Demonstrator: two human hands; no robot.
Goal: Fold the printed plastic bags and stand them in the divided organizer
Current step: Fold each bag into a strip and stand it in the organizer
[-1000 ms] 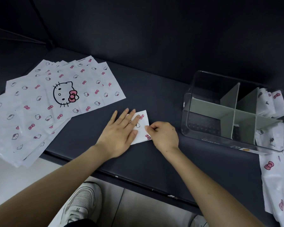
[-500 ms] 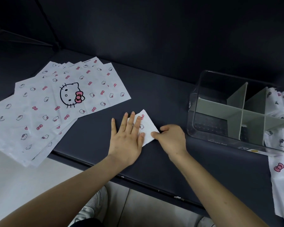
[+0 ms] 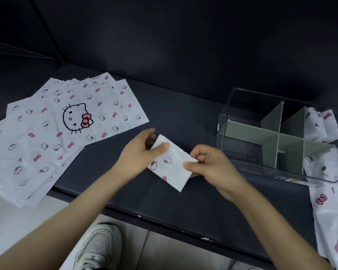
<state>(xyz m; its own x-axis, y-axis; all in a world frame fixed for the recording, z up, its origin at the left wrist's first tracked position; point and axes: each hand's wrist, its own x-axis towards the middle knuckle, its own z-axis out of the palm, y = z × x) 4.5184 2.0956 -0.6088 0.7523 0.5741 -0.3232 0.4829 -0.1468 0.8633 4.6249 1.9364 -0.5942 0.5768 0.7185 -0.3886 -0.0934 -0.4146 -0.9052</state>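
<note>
- Folded bag (image 3: 171, 162): a small white rectangle with cat-face and pink-bow print, held between both hands near the middle of the view. Its long axis runs from 10 to 4 o'clock. It looks raised off the desk (image 3: 183, 201), but contact at its near corner cannot be resolved.
- Left hand (image 3: 139, 152): grip closed on the 10 o'clock end of the folded bag, thumb (image 3: 162, 148) on the upper face and fingers behind it. The hand is motion-blurred, so finger detail is poor.
- Right hand (image 3: 211, 164): grip closed on the 3 o'clock edge of the folded bag in a pinch, thumb (image 3: 189, 165) on top and the other fingers curled.
- Stack of flat bags (image 3: 47, 133): fanned out at 9 to 10 o'clock from the folded bag, unfolded, same print. The top sheet carries a large cat face with a pink bow. The near edge of the stack overhangs the desk front.
- Organizer (image 3: 242, 152): a clear box at 2 to 3 o'clock from the folded bag, near the right hand and not touching it. Grey dividers (image 3: 248, 131) cross inside it.
- Stored folded bags (image 3: 320, 123): upright at the far right end of the organizer. The compartments to their left show only dividers.
- Loose bag (image 3: 332, 211): lies at 4 o'clock, beside the organizer's right end, running off the frame.
- White sneaker (image 3: 100, 248): at 6 o'clock, below the desk edge on a pale floor.
</note>
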